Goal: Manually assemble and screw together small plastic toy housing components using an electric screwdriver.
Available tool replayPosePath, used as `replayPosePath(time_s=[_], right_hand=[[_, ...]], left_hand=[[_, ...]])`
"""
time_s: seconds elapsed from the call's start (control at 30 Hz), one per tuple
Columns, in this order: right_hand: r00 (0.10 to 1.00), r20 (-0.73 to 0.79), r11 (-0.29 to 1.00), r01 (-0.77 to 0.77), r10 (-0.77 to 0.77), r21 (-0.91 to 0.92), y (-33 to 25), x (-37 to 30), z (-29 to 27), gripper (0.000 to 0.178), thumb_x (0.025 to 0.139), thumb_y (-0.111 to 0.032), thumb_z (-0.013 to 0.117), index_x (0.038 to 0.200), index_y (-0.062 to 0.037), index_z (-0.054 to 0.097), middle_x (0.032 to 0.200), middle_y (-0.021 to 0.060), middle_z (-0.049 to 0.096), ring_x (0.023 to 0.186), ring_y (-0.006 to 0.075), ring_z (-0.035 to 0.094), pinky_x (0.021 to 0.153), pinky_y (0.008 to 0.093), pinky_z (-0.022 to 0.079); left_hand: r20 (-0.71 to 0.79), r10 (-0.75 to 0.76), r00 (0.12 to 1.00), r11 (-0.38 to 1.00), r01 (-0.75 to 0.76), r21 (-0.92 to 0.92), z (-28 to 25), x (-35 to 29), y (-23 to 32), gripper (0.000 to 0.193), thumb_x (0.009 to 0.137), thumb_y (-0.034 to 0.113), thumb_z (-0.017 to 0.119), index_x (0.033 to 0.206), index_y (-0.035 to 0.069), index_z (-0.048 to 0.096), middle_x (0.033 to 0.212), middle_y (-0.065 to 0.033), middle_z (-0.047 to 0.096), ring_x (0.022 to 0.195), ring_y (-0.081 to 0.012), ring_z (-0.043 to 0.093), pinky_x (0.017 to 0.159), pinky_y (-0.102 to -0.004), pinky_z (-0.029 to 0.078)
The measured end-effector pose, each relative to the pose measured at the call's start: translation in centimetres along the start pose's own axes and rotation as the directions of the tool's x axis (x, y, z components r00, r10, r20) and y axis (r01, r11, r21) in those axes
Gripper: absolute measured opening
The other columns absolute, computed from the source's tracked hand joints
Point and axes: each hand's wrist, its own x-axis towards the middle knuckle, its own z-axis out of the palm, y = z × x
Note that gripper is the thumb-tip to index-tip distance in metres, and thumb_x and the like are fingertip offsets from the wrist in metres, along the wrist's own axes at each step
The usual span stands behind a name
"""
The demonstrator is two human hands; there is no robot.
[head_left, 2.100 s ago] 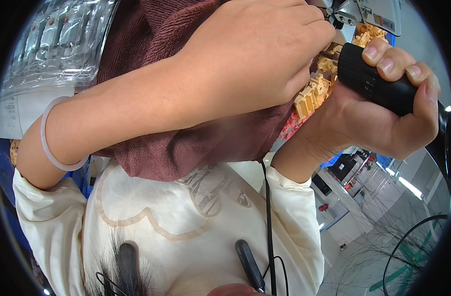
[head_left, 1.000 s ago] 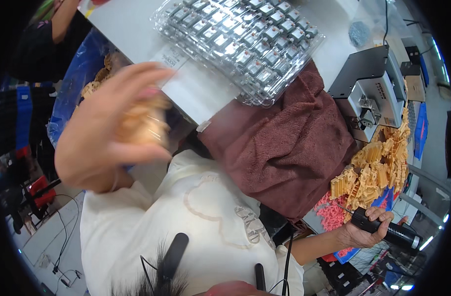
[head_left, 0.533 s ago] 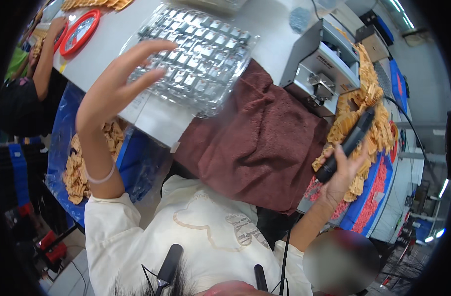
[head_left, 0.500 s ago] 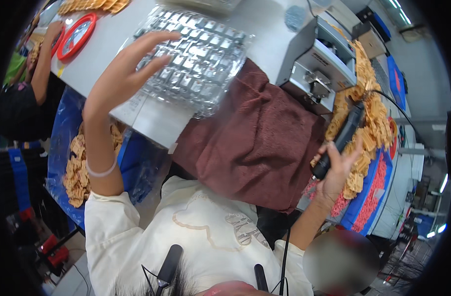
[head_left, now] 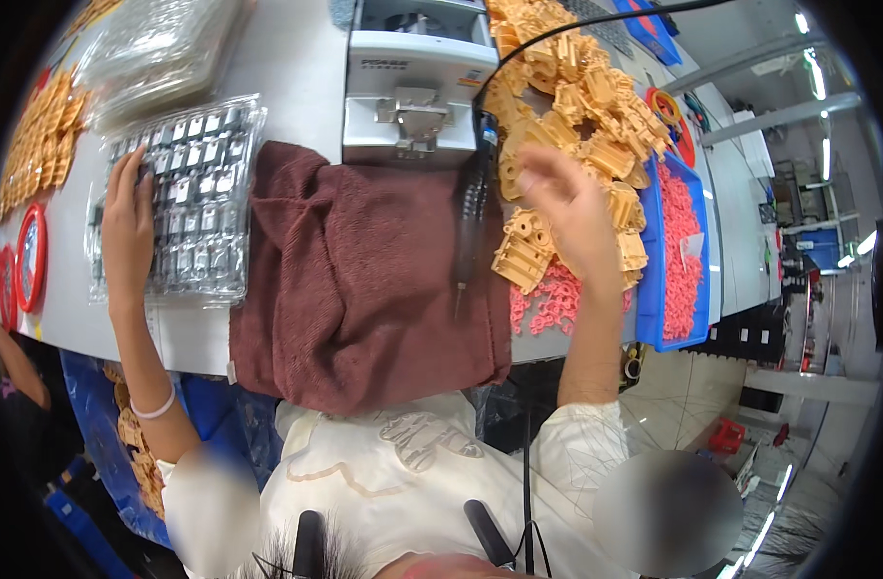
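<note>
My left hand (head_left: 128, 217) lies over the left side of a clear plastic tray (head_left: 250, 198) holding rows of small silvery metal parts (head_left: 202, 188). Its fingers are stretched out, the tips on the parts. My right hand (head_left: 572, 212) is open and slightly blurred, with nothing visible in it. It is above a heap of yellow-orange moulded plastic pieces (head_left: 610, 135). Left of that hand, a black electric screwdriver (head_left: 472, 203) hangs on its cord, smeared by motion, in front of a brown towel (head_left: 364, 280).
A grey-silver machine (head_left: 417, 63) with a metal clamp stands behind the towel. Small pink parts lie near my right forearm; more fill a blue tray (head_left: 700, 280). Stacked clear trays (head_left: 162, 48), yellow pieces and red rings (head_left: 31, 256) are at left. Another person's arm shows at far left.
My right hand has let go of the screwdriver and moved to the yellow pieces. My left hand has come down onto the tray. The view has swung to the right.
</note>
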Motion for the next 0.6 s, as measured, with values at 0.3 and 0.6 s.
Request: replayPosePath(time_s=[0.3, 0.6], right_hand=[[0.884, -0.382, 0.733, -0.069, -0.269, -0.677, 10.3, 17.2, -9.8, 0.063, 0.082, -0.037, 0.071, 0.134, -0.007, 0.052, 0.119, 0.0221, 0.063, 0.113, 0.0349, 0.06, 0.092, 0.0425, 0.049], [0.872, -0.446, 0.936, 0.035, -0.199, -0.349, 6.3, 14.0, -10.8, 0.027, 0.084, -0.017, 0.069, 0.11, -0.012, 0.064, 0.079, 0.0026, 0.066, 0.077, 0.0139, 0.064, 0.059, 0.0298, 0.047]], left_hand=[[-0.053, 0.056, 0.997, 0.998, -0.058, -0.029, -1.0, -0.2, 1.0, 0.033, 0.095, 0.003, 0.057, 0.127, 0.006, 0.059, 0.121, -0.0108, 0.061, 0.113, -0.025, 0.058, 0.098, -0.0363, 0.045], [-0.041, -0.099, 0.994, 0.978, 0.089, -0.188, -2.1, -0.6, -0.3, 0.027, 0.093, 0.004, 0.062, 0.12, 0.006, 0.065, 0.11, -0.0074, 0.069, 0.095, -0.0165, 0.063, 0.085, -0.0302, 0.049]])
